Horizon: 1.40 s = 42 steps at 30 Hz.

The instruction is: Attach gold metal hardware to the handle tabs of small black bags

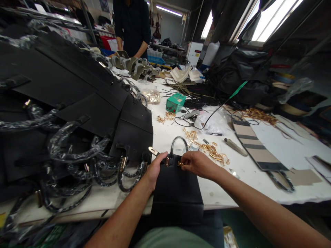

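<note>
A black leather bag panel lies before me over the front edge of the table, its wrapped loop handle pointing away. With the thumb on top, my left hand grips the panel's left edge, beside a strap with a pale gold metal tip. A gold-coloured fitting sits on the panel near the handle's base. My right hand is closed in a pinch on a second small gold fitting at the panel's upper right. The undersides of both hands' grips are hidden.
Black bags with plastic-wrapped handles are heaped at left. Loose gold fittings, a wooden-handled tool, a green box and a striped panel lie on the table. A person stands across it.
</note>
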Motion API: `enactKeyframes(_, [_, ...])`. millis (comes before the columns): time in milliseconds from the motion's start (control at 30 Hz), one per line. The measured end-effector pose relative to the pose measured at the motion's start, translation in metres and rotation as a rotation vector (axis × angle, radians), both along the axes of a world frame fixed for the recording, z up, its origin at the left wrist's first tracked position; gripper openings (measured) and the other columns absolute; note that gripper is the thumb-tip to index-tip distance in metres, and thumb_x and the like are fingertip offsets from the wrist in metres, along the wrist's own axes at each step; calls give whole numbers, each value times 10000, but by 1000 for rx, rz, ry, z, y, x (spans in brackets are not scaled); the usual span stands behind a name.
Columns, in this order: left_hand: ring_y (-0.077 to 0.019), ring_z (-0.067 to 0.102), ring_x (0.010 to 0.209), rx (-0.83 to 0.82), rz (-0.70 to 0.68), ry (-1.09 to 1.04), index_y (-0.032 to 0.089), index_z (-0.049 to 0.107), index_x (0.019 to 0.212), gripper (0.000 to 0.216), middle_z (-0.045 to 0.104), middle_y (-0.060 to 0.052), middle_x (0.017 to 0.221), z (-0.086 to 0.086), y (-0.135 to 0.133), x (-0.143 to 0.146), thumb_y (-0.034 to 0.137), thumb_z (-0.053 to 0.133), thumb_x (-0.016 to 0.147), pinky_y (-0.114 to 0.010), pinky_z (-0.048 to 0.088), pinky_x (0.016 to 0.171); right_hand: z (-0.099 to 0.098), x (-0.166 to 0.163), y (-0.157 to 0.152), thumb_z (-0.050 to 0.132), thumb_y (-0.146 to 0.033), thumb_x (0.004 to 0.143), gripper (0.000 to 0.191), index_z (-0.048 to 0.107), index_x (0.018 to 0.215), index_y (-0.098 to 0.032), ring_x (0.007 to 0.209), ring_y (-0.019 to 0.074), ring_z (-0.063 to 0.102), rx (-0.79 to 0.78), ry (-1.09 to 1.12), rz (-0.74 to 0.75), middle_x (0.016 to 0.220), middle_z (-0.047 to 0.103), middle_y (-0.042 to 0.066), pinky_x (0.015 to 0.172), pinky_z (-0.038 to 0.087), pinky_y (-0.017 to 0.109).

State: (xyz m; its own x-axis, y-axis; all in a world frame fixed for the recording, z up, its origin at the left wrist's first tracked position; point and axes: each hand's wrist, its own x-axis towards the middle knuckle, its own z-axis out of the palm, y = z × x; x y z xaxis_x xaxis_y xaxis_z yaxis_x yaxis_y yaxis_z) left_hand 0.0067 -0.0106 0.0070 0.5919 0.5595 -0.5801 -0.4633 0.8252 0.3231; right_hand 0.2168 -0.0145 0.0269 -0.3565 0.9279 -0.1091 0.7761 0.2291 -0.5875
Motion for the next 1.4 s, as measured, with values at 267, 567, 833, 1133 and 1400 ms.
enactKeyframes(267, [-272, 731, 674, 30, -63, -102, 94, 711, 1019, 399, 762, -111, 758, -5, 1, -3, 435, 613, 835, -382, 579, 704, -3, -1, -2, 666, -210, 785, 80, 724, 826, -247, 715, 136, 598, -38, 103, -16, 784, 664, -26, 660, 426, 237])
enactKeyframes(567, [-260, 731, 682, 52, -49, -88, 97, 712, 1029, 374, 765, -103, 767, -4, 2, -3, 403, 593, 850, -368, 574, 719, -23, 0, -2, 693, -211, 762, 91, 736, 825, -260, 760, 149, 628, -66, 219, -79, 816, 685, -27, 700, 464, 244])
enactKeyframes(833, [-254, 733, 707, 124, -30, -56, 125, 705, 1074, 369, 767, -89, 775, -1, 1, -1, 403, 610, 850, -365, 576, 728, -21, 6, -5, 711, -234, 810, 36, 739, 830, -244, 757, 138, 656, -2, 288, -71, 803, 700, -23, 686, 463, 224])
enactKeyframes(1133, [-253, 732, 692, 128, -6, -23, 128, 689, 1110, 370, 767, -78, 775, 1, 2, 3, 376, 614, 847, -383, 576, 754, -5, -11, -30, 405, -267, 997, 284, 669, 923, -192, 733, 185, 616, 341, -418, 86, 848, 671, 67, 642, 371, 299])
enactKeyframes(1400, [-272, 732, 685, 115, 4, 64, 108, 693, 1090, 393, 763, -93, 759, 5, 3, 9, 388, 610, 826, -413, 579, 752, -3, -8, -32, 478, -404, 978, 254, 660, 1067, -250, 828, 182, 615, 343, -208, -52, 920, 680, 53, 741, 395, 288])
